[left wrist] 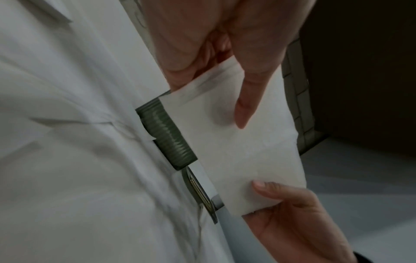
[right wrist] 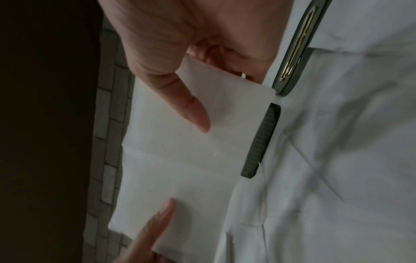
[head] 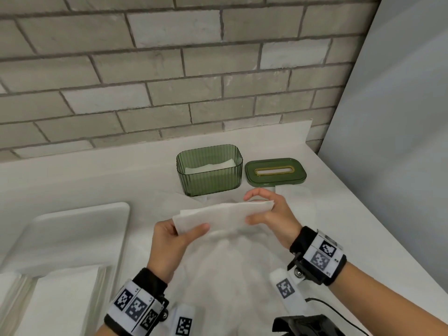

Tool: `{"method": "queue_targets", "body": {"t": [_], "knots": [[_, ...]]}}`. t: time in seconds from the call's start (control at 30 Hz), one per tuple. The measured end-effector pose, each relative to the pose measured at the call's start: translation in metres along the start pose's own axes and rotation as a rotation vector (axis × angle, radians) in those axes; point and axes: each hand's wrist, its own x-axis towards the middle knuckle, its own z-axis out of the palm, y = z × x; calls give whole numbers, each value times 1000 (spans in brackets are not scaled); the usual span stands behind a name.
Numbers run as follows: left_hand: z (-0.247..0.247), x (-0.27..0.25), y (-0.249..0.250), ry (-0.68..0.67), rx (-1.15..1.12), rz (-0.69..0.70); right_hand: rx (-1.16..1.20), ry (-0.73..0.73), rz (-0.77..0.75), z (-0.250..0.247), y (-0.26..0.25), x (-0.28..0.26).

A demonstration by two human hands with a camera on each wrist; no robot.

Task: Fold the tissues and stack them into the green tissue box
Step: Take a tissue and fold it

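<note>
Left hand point(head: 173, 238) and right hand point(head: 271, 215) pinching folded tissue point(head: 223, 214), head view alone shows green box point(head: 209, 174) interior

A white, soft, matt paper tissue point(head: 221, 215) shows a faint embossed grain. The green tissue box point(head: 209, 174) is translucent, glossy plastic with ribbed walls. Its flat green plastic lid point(head: 275, 172) has a shiny gold-coloured slot rim. The white surface point(head: 97, 175) looks smooth and matt. Grey wall bricks point(head: 169, 69) look rough.
</note>
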Motion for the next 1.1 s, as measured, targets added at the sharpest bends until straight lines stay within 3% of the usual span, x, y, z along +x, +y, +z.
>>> {"method": "queue_targets", "body": {"t": [0.17, 0.27, 0.5, 0.63, 0.73, 0.93, 1.1], "knots": [[-2, -2, -23, -105, 57, -221, -154, -36, 251, 1, 25, -3], [-2, 4, -29, -113, 67, -299, -143, 21, 295, 3, 33, 0], [7, 11, -18, -37, 122, -101, -52, 83, 155, 12, 21, 4], [-1, 7, -27, -88, 151, -181, -104, 67, 256, 3, 31, -3], [0, 3, -23, -111, 132, -143, -104, 37, 216, 3, 24, -3], [7, 1, -27, -110, 97, -218, -100, 140, 330, 9, 35, -1], [-6, 6, -23, -119, 105, -191, -84, 162, 261, -7, 23, 4]]}}
